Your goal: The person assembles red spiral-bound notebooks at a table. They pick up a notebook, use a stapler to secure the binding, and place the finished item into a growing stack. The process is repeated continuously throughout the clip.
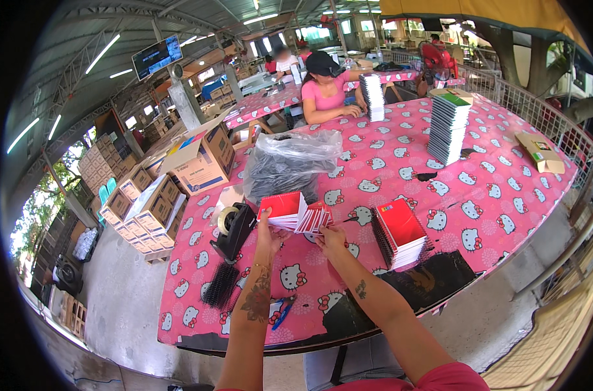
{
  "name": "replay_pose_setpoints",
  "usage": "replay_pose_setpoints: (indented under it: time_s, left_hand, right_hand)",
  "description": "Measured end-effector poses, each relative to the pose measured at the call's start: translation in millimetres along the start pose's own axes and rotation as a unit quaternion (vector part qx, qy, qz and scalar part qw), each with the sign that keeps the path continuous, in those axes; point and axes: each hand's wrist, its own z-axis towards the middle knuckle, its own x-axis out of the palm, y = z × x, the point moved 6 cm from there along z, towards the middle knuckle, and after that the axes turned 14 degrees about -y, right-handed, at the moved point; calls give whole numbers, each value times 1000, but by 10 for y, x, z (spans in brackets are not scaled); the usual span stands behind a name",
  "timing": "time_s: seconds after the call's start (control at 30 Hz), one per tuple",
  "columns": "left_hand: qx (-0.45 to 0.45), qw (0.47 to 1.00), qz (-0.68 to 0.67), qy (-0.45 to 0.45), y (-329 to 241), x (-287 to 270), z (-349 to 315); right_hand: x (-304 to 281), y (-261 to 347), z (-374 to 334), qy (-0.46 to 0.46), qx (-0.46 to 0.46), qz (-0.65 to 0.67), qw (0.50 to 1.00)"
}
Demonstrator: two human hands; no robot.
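My left hand (pixel 270 232) is closed around a batch of small red-covered notebooks (pixel 284 207) with white pages, held above the table. The far-right part of the batch is fanned into several thin sets. My right hand (pixel 333 239) pinches the lower edges of those fanned sets. Right of my hands stands a stack of red notebooks (pixel 402 229) with black spiral coils along its left side. Beside my left forearm are a black tape dispenser (pixel 234 233) and a bundle of loose black binding coils (pixel 221 285). A blue-handled tool (pixel 283 314) lies partly behind that forearm.
A clear plastic bag of black material (pixel 290 166) sits beyond my hands. Tall notebook stacks (pixel 448 130) stand farther right, near a flat cardboard piece (pixel 539 154). Across the pink table (pixel 374 186), a co-worker (pixel 327 94) sits by another stack (pixel 372 98). Cartons (pixel 202 156) stand left.
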Motion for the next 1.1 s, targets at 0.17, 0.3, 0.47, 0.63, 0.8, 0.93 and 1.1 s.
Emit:
replay_pose_setpoints:
  time_s: [0.17, 0.3, 0.47, 0.63, 0.8, 0.93, 1.1]
  left_hand:
    - [-1, 1000, -24, -3, 71, -78, -35]
    - [29, 996, -84, -13, 123, -148, -187]
    - [50, 990, -129, 24, 83, -103, -284]
    - [84, 985, -143, 41, -15, -415, -347]
    - [95, 985, -118, 86, -45, -6, -865]
    - [116, 977, -146, 102, -61, -94, -942]
    - [131, 977, -149, 84, -76, -164, -1056]
  right_hand:
    - [-13, -29, -69, 29, -18, -2, 999]
    - [-97, -59, -216, 75, -35, 30, 996]
    - [-168, -62, -224, 128, -43, 63, 989]
    - [-159, -7, -855, 226, 32, -14, 974]
    - [-289, 123, -1072, 246, -54, -103, 962]
    - [-292, 82, -1444, 229, -79, -59, 968]
    - [-249, 96, -1733, 290, -84, 22, 953]
